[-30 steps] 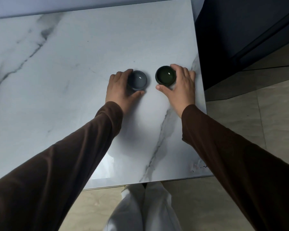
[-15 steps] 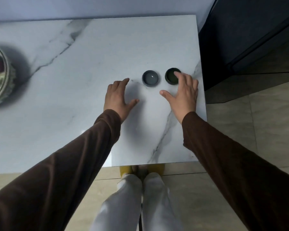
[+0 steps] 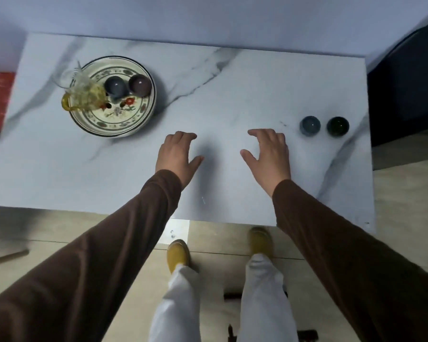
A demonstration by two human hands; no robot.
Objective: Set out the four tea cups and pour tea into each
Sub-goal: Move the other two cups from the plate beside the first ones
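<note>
Grey-veined white marble table; floral plate; blue-grey cup, dark green cup.

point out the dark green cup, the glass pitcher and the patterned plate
dark green glazed tea cup [image 3: 338, 126], head view, centre of its bowl
clear glass pitcher with amber handle [image 3: 85, 93], head view, middle of its body
round floral-patterned ceramic plate [image 3: 124, 120], head view, bare near rim

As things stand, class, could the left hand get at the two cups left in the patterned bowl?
Probably yes. The left hand is empty, and only bare marble table separates it from the patterned bowl, where both cups sit uncovered.
</note>
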